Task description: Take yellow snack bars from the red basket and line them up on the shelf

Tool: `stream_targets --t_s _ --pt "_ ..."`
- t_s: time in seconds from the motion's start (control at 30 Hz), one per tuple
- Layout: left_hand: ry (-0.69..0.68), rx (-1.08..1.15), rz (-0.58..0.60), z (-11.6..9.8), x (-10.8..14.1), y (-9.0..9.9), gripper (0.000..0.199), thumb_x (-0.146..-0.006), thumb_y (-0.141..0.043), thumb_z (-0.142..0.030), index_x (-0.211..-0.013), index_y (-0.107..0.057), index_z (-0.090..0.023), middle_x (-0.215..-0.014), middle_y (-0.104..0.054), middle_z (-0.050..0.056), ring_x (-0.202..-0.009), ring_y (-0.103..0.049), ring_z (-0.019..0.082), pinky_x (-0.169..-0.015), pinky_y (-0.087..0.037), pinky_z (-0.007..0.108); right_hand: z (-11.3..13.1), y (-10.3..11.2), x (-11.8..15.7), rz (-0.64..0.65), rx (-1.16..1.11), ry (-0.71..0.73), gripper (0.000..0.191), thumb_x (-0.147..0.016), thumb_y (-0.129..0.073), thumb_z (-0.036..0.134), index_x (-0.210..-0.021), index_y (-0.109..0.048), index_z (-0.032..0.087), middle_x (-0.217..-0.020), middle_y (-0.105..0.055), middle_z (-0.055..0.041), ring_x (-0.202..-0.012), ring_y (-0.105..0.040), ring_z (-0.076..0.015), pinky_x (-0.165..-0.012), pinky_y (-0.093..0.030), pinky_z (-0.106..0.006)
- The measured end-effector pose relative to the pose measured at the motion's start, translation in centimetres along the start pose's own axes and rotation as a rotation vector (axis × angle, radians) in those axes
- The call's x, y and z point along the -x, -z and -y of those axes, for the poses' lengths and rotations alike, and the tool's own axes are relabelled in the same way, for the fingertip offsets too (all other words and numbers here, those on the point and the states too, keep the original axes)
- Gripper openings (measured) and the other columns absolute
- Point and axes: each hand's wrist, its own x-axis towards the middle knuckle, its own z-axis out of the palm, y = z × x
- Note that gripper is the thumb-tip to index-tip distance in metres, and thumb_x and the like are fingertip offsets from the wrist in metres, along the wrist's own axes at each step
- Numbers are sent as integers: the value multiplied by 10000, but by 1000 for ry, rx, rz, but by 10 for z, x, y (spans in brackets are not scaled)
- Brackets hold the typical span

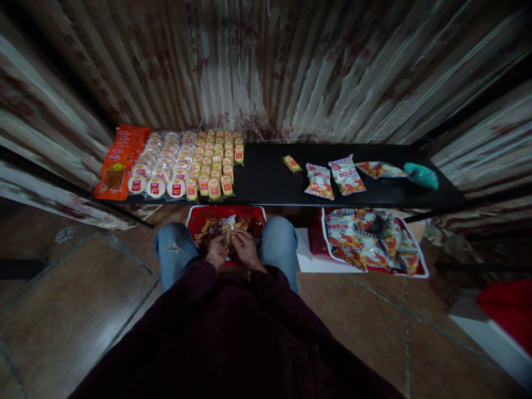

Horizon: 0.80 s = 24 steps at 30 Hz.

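Between my knees stands a red basket [258, 213] with a white rim, partly filled with small wrapped snacks. Over it, my left hand [218, 251] and my right hand [246, 248] are close together, fingers closed around a small yellowish snack packet [227, 236]. The dim light hides its exact kind. A striped snack bag [228, 220] lies in the basket just beyond my fingers. On the black shelf ahead, wrapped yellow cakes [214, 187] stand in rows beside round white packaged cakes [155, 187]. One yellow packet [292, 163] lies apart from them.
Orange packages [120, 160] lie at the shelf's [266, 183] left end. Toward its right are striped snack bags [347, 176] and a green packet [421, 174]. A second red basket [318, 238], full of striped bags, stands at floor level on the right. Patterned curtains [249, 66] hang behind.
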Motion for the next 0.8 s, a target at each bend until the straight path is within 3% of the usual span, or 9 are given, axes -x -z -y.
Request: stream_targets --t_s 0.13,0.27,0.47,0.6,0.8 --pt "-5 -15 -33 -1 1 4 73 -798 -509 -163 -759 -570 -169 -639 -578 0 -568 -571 102 -629 -460 226 -3 -2 1 52 -25 -53 253 -791 -624 427 -960 -738 276 -1077 -698 -47 -1061 -584 -222 -1016 -396 -392" --pt "-47 -58 -18 -2 4 4 70 -792 -569 -233 -834 -587 -180 -722 -604 18 -662 -603 117 -694 -476 236 -3 -5 2 27 -123 -170 358 -721 -700 455 -1039 -710 290 -1139 -687 -31 -1099 -584 -229 -1055 -370 -399" --pt "-138 -175 -1 1 12 1 319 -718 -627 -190 -1036 -605 -207 -776 -634 -1 -691 -593 102 -724 -460 230 -3 -7 -1 28 -289 -302 401 -719 -675 509 -1018 -708 244 -1064 -709 -33 -1016 -624 -218 -1009 -416 -388" --pt "-202 -265 60 2 18 0 437 -674 -660 -207 -1108 -609 -205 -774 -648 8 -723 -603 112 -726 -455 232 -1 -6 -2 1 -345 -325 399 -713 -666 528 -963 -720 222 -1010 -719 -24 -992 -625 -207 -989 -426 -364" --pt "-300 -331 83 2 26 -3 416 -655 -651 -159 -1067 -663 -213 -872 -634 26 -713 -584 103 -655 -459 208 1 -2 -3 29 -372 -337 419 -732 -621 555 -936 -720 204 -956 -717 -22 -937 -627 -195 -913 -453 -328"
